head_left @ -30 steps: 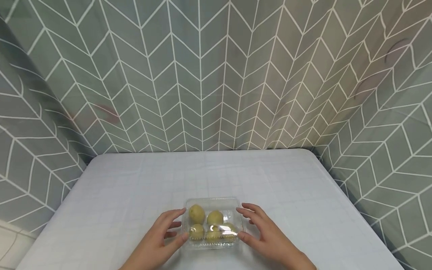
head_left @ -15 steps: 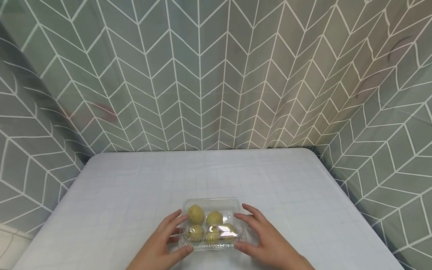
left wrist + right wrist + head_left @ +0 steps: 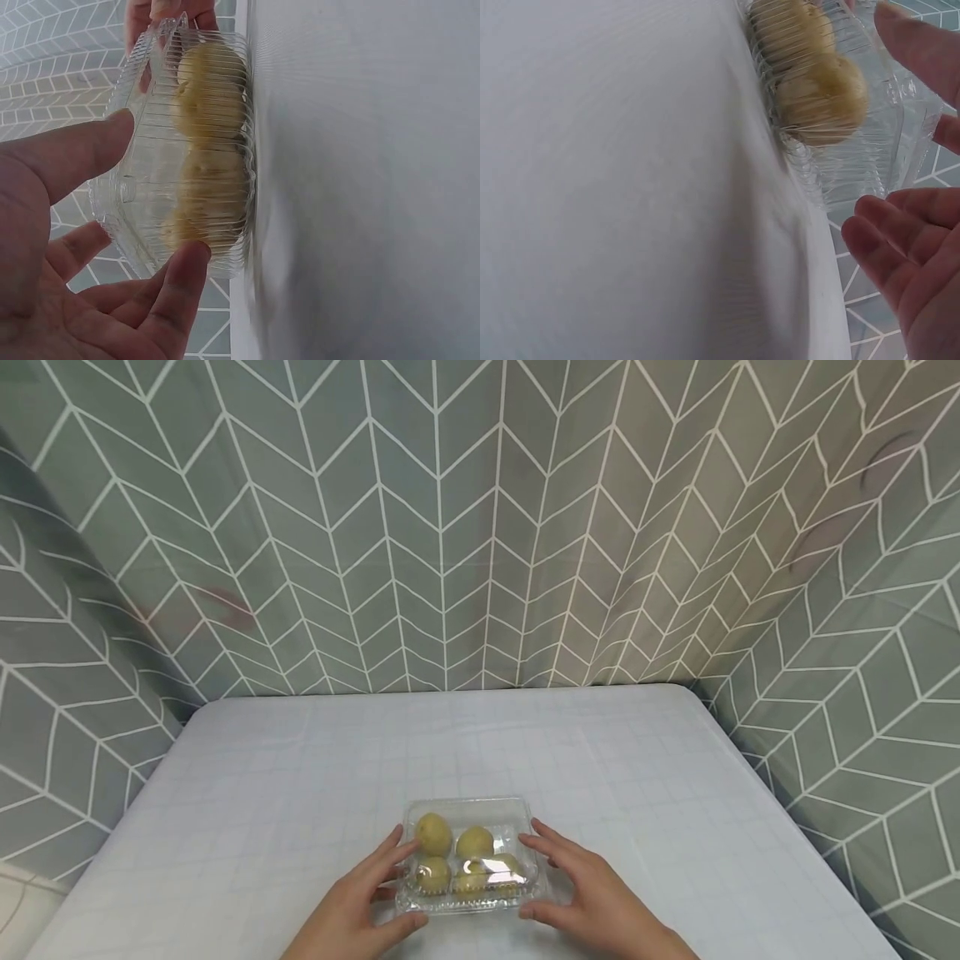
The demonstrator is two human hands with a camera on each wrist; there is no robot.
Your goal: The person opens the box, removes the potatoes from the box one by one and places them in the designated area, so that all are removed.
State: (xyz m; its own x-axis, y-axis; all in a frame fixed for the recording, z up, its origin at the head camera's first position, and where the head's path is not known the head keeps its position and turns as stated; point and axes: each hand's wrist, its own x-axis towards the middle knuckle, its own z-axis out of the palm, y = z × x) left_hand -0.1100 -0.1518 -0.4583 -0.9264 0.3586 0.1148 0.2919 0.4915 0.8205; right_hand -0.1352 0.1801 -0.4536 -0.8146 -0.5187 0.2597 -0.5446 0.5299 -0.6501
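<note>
A clear plastic clamshell box (image 3: 468, 860) holding several round yellow-green pieces sits near the front of the white table (image 3: 300, 777). My left hand (image 3: 390, 887) is at its left side. In the left wrist view the box (image 3: 187, 150) has my thumb (image 3: 184, 270) touching its near rim and a straight finger (image 3: 97, 142) against the lid. My right hand (image 3: 551, 881) flanks the right side, fingers spread and nearly straight. In the right wrist view that hand (image 3: 907, 247) lies close beside the box (image 3: 832, 97), with a small gap showing at the lower fingers.
A grey-green curtain with a white chevron pattern (image 3: 450, 527) closes in the table at the back and both sides. The table's rounded far corners (image 3: 682, 693) meet it. White checked cloth stretches behind and beside the box.
Both hands have closed in from either side until the fingers reach the box's sides and near corners. The box has barely shifted.
</note>
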